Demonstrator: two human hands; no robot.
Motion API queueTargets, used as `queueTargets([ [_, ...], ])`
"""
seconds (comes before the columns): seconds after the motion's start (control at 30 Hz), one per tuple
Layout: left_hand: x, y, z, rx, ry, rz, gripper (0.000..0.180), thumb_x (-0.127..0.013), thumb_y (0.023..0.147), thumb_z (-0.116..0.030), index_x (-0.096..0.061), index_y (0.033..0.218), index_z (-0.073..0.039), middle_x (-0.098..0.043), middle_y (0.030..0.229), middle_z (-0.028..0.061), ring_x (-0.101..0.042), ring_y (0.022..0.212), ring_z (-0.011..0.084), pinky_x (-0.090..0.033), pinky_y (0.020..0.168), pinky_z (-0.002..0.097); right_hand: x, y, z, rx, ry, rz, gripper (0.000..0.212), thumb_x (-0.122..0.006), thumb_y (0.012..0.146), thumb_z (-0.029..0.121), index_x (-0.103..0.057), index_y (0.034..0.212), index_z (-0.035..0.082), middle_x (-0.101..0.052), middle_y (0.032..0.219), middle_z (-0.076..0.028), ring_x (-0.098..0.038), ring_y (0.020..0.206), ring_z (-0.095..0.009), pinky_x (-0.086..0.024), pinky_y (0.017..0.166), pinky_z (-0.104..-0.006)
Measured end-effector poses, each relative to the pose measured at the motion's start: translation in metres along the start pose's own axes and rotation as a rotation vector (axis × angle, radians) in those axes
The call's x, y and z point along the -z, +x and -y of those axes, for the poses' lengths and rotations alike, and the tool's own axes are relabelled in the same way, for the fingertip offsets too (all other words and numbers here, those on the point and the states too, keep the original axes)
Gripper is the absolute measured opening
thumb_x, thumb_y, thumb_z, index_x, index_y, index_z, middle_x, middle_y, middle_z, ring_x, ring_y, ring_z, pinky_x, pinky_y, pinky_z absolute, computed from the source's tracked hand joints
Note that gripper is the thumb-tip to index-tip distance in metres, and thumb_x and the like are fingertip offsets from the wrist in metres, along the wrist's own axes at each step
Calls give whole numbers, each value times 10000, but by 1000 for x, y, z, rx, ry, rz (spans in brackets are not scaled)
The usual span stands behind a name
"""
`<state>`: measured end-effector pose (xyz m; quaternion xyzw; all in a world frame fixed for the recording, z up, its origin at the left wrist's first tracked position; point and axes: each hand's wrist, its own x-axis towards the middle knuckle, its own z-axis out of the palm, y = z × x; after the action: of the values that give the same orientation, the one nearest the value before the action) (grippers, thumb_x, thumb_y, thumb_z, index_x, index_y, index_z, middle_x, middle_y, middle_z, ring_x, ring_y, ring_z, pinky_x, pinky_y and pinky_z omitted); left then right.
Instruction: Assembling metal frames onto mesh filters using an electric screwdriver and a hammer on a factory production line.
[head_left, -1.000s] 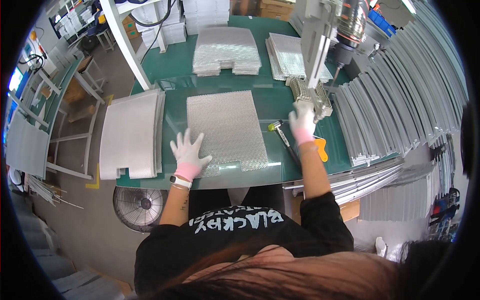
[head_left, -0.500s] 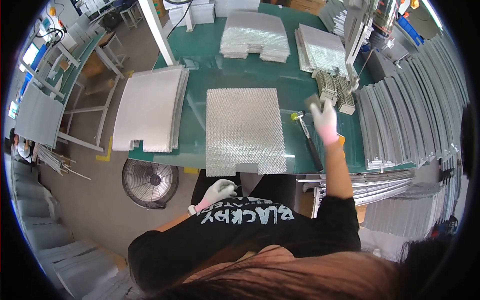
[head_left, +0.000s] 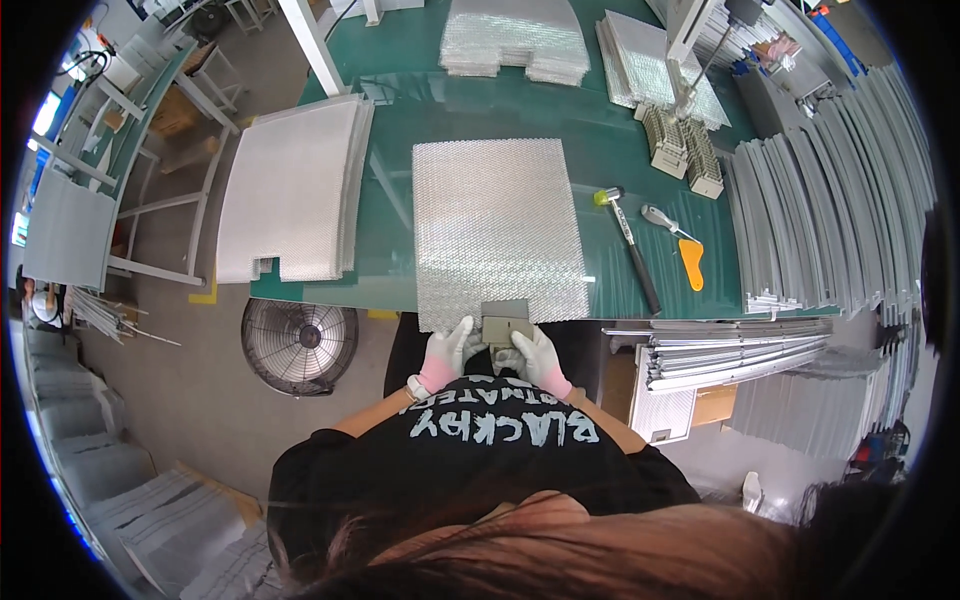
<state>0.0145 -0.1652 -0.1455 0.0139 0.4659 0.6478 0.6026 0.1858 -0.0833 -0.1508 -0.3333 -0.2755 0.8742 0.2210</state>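
Note:
In front of my body, my right hand point(head_left: 540, 360), in a white glove with a pink cuff, grips a small grey-beige rectangular piece point(head_left: 507, 331) by its lower right side. My left hand point(head_left: 448, 358), gloved the same way, is closed at the piece's left side; what its fingers hold is hidden. A silver mesh-textured panel point(head_left: 498, 225) lies flat on the green table, and the small piece covers the notch area at its near edge. Rows of similar beige pieces point(head_left: 668, 142) stand at the table's right.
Right of the panel lie a mallet point(head_left: 628, 245), a screwdriver point(head_left: 668, 221) and an orange tool point(head_left: 691, 265). Stacked panels stand at left point(head_left: 290, 190), at the back point(head_left: 512, 40) and along the right point(head_left: 830, 205). A floor fan point(head_left: 300, 345) stands below the table's left edge.
My right hand has come back from the beige rows to the panel's near edge with a small piece. My left hand has risen slightly to meet it. The view has shifted.

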Motion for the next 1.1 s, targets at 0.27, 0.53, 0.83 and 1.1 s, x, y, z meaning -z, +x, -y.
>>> queueTargets([
  [0.27,-2,-6,1,66,136,23,419,-563,1007,-307,-572,1196,66,-651,1131,141,-658,978,214,-528,900,370,2,2,-2,39,-192,-52,247,-551,996,196,-541,1127,-13,-666,948,-94,-643,668,-126,-527,587,-251],
  [0.53,-1,2,-4,123,648,176,398,-550,1004,-400,-674,1009,-22,-643,735,11,-548,621,65,-454,581,219,-15,-4,9,201,-191,-462,247,-591,981,248,-616,996,2,-657,857,-60,-606,709,-113,-495,624,-259],
  [0.83,13,8,10,229,79,222,375,-563,1007,-277,-538,1259,-1,-636,1075,69,-629,861,102,-529,742,236,-7,-6,9,145,-206,-431,291,-640,959,278,-597,1019,-4,-663,935,-67,-635,796,-138,-527,716,-276],
  [1.1,-90,14,-149,160,1402,764,612,-607,920,-492,-527,1373,-89,-566,1341,184,-533,1249,287,-425,1034,374,-23,-2,8,16,-441,-43,451,-415,1044,397,-612,1022,-8,-653,817,-50,-595,649,-125,-478,584,-271],
])
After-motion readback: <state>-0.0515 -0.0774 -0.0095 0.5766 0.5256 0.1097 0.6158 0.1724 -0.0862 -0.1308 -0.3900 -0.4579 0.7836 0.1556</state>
